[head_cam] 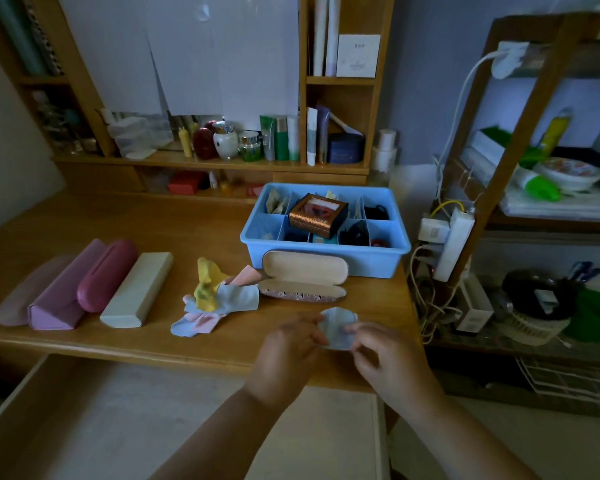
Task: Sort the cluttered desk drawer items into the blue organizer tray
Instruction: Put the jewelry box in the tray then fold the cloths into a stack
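- Grip state: the left hand (291,344) and the right hand (378,348) each pinch an opposite edge of a small pale blue cloth (337,328) with curled fingers. The cloth is held just above the front edge of the counter (153,223), in front of the open glasses case (303,280).
- Risk, drop: the cloth is thin and limp and is held by its edges only. If either pinch slackens during folding, it is likely to slip, landing on the counter or in the open drawer (118,410) below.
- Risk, snag: the open glasses case lies between the hands and the blue organizer tray (326,261), touching or nearly touching the tray's front wall. A low carry toward the tray could catch the raised lid and shift the case.
- Risk, no free slot: a brown box (318,213) sits across the tray's middle dividers, and several compartments already hold dark items. A loosely folded cloth may spring open and spill over a divider.
- Risk, mixing: a heap of crumpled cloths (215,299) in yellow, pink and blue lies just left of the case. A sleeve or forearm sweeping sideways could drag it toward the counter edge.
- Risk, row disturbance: four closed cases (84,285) lie side by side at the left, well apart from the hands; contact is unlikely unless the left arm swings wide.
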`<state>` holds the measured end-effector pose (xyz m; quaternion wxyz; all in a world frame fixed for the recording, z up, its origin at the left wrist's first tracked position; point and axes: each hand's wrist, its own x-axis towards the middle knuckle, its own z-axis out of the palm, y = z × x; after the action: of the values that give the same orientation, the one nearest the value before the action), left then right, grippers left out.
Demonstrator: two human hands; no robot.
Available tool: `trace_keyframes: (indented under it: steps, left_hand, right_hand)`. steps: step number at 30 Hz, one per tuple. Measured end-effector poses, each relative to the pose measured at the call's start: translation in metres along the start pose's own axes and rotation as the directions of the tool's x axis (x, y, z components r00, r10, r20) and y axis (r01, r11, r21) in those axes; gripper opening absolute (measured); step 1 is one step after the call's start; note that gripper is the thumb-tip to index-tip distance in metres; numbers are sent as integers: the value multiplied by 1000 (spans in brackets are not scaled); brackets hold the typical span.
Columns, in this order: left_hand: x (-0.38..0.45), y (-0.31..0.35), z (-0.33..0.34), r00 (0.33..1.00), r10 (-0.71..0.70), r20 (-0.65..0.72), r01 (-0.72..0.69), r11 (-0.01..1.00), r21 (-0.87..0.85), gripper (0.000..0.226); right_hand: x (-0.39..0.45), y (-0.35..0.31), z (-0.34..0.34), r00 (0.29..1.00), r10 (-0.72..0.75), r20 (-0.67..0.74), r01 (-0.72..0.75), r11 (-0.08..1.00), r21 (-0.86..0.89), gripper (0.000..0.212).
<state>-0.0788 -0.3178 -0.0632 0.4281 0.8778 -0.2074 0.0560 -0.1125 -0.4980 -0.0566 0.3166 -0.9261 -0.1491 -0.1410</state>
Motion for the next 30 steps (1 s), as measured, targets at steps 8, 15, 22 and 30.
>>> trace_keyframes:
  steps: [8,15,22,30]
  left_hand:
    - [-7,-24,6,968,126,216,-196,920,340,30]
    - [-21,-30,-37,958,264,-115,-226,936,270,16]
    - [-8,-70,-103,933,50,-356,159,831,533,41]
    - [22,-69,-124,933,-91,-348,222,906,361,7]
  right_hand:
    - [-7,16,19,995,82,62,-73,988,-140,16]
    - [12,-9,37,995,-75,60,87,970,-226,16]
    - [3,10,45,954,82,287,-38,987,-155,56]
    - [37,-36,55,994,94,45,-97,994,57,30]
